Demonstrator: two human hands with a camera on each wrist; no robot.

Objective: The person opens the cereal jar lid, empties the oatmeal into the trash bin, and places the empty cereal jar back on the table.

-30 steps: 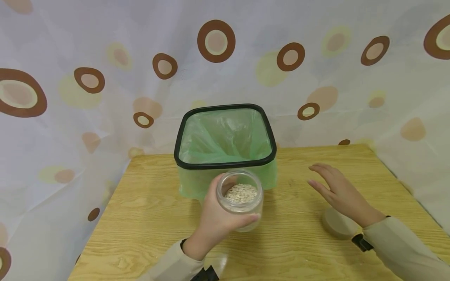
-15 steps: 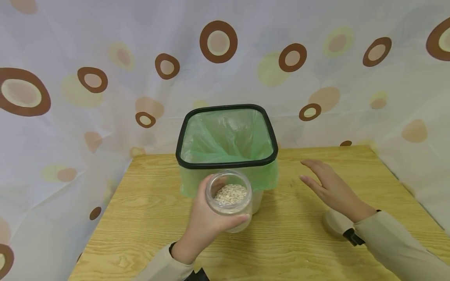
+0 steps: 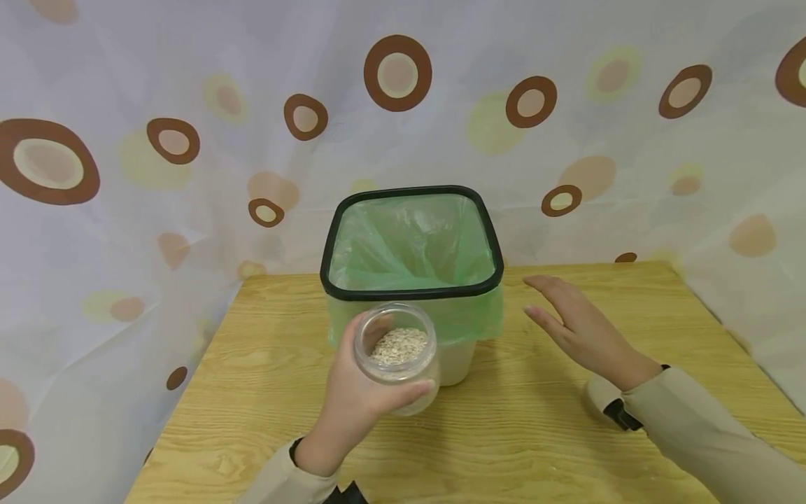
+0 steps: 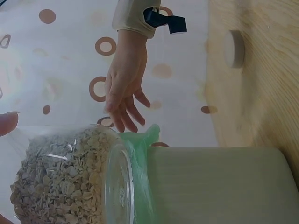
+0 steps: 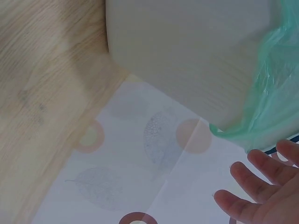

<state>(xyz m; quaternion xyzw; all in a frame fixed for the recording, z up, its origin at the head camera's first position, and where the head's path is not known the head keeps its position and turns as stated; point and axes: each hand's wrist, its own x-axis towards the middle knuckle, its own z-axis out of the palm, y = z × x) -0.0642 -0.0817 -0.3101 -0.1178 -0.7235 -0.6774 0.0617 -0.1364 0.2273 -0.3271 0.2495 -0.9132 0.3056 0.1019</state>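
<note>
My left hand [image 3: 352,399] grips a clear jar [image 3: 418,399] around its side, thumb in front. The jar has no lid on and holds oat flakes [image 3: 399,346]; it stands in the air before the bin, tilted slightly so its mouth shows. Through the clear wall in the left wrist view, the oat flakes [image 4: 65,177] fill much of the jar [image 4: 119,186]. To the right of the bin, my right hand [image 3: 582,336] hovers with fingers extended and holds nothing. In the right wrist view, its fingertips [image 5: 243,175] are near the green bag [image 5: 275,79].
A pale bin [image 3: 456,364] stands at the table's back, lined with a green plastic bag [image 3: 409,245] under a black rim [image 3: 409,292]. A round lid [image 3: 599,395] lies on the wooden table [image 3: 252,406] below my right wrist. Patterned cloth [image 3: 441,147] hangs behind.
My left hand has moved the jar leftward, uncovering more of the bin's lower body. My right hand has drifted left toward the bin, fingers still extended.
</note>
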